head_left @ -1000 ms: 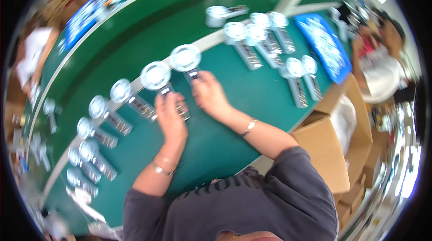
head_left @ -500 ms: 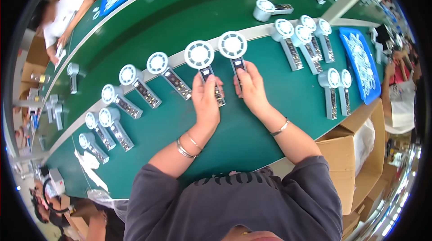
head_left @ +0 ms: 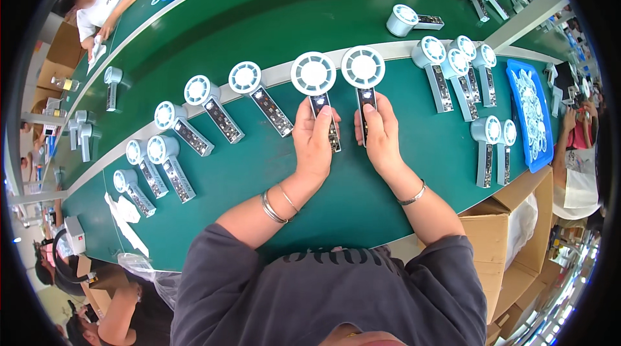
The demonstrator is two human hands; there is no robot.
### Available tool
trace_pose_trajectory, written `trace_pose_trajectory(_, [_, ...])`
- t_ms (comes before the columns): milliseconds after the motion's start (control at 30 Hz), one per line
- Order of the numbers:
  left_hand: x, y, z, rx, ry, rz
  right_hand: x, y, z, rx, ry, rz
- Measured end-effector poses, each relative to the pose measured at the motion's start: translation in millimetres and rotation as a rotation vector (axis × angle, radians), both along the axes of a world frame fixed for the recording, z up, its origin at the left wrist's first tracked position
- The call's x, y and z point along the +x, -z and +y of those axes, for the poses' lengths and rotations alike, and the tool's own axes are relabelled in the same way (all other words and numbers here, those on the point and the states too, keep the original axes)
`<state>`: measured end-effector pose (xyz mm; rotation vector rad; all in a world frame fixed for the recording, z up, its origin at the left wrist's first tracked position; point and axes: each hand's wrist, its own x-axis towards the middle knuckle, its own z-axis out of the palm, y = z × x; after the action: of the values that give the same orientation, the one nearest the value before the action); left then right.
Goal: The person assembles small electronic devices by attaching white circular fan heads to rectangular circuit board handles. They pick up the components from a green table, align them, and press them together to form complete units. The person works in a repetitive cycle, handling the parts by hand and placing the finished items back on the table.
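My left hand [head_left: 313, 144] is wrapped round the handle of a pale grey-blue handheld fan [head_left: 313, 74]. Its round slotted head points away from me, and a dark circuit board shows along the uncovered handle. In my right hand [head_left: 381, 139] is a second handheld fan [head_left: 363, 66] of the same kind, gripped by its handle with the thumb on top. The two fans stand side by side, heads slightly apart. Left of my hands, another such fan [head_left: 245, 77] lies on the green table [head_left: 284, 191], its handle slanting toward me.
More fans [head_left: 170, 114] lie in a row to the left. Another group of fans [head_left: 433, 50] is at the right, beside a blue tray [head_left: 546, 145] of pale ring-shaped parts. An open cardboard box [head_left: 485, 255] stands at the lower right. A co-worker [head_left: 107, 0] sits at the far left.
The head view has shifted, so the table and fans appear in slightly different places. Both hands keep hold of the same two fans.
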<state>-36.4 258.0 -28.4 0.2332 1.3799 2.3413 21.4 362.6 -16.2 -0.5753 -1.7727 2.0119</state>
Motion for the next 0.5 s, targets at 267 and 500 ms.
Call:
trace_pose_trajectory(267, [1.9,-0.6,-3.9,-0.015,0.003,0.073,1.8,-0.5,-2.4,0.085,0.009,0.061])
trace_pose_trajectory(500, [8.8,-2.7,-7.6,-0.003,-0.073,0.393,10.0,-6.0,-4.9,0.233,0.011,0.236])
